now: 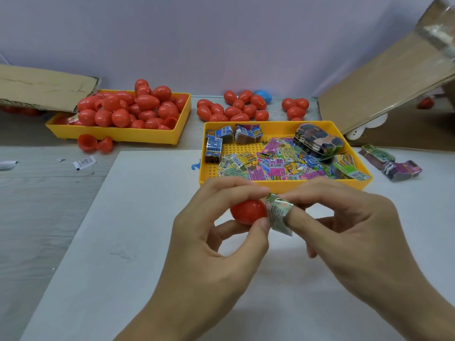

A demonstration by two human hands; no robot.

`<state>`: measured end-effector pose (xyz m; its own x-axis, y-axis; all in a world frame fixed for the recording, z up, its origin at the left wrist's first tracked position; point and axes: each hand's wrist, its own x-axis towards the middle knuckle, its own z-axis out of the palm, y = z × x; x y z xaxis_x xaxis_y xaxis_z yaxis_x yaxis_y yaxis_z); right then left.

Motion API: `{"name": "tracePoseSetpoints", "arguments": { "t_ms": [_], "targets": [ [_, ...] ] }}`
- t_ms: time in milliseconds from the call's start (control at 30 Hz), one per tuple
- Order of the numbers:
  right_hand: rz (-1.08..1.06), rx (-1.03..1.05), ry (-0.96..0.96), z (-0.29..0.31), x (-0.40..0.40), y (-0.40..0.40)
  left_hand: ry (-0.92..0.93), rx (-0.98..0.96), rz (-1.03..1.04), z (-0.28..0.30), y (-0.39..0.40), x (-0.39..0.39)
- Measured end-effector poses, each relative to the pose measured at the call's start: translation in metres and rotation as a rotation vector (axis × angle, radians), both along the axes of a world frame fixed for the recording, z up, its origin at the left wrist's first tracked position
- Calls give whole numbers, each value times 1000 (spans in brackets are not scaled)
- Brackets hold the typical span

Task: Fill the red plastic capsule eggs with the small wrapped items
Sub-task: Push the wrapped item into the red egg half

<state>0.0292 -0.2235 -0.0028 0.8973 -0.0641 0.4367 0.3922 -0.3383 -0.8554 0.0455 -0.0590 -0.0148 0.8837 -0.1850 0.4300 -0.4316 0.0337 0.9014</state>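
Observation:
My left hand grips a red capsule egg half between thumb and fingers, just in front of the near yellow tray. My right hand pinches a small shiny wrapped item, curled round its forefinger, right at the egg's open side. The yellow tray holds several loose wrapped items and bundled stacks. A second yellow tray at the back left is heaped with red eggs. An opened red egg lies in front of it.
Several red eggs and one blue egg lie loose by the back wall. Cardboard flaps stand at the left and right. Two banded bundles lie right of the tray. Paper scraps lie at the left.

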Motion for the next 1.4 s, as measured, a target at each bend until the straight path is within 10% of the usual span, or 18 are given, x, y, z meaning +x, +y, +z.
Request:
{"name": "tracePoseSetpoints", "arguments": {
  "t_ms": [1400],
  "targets": [
    [75, -329, -157, 12, -1, -10, 161, -106, -84, -2, 1, 0]
  ]
}}
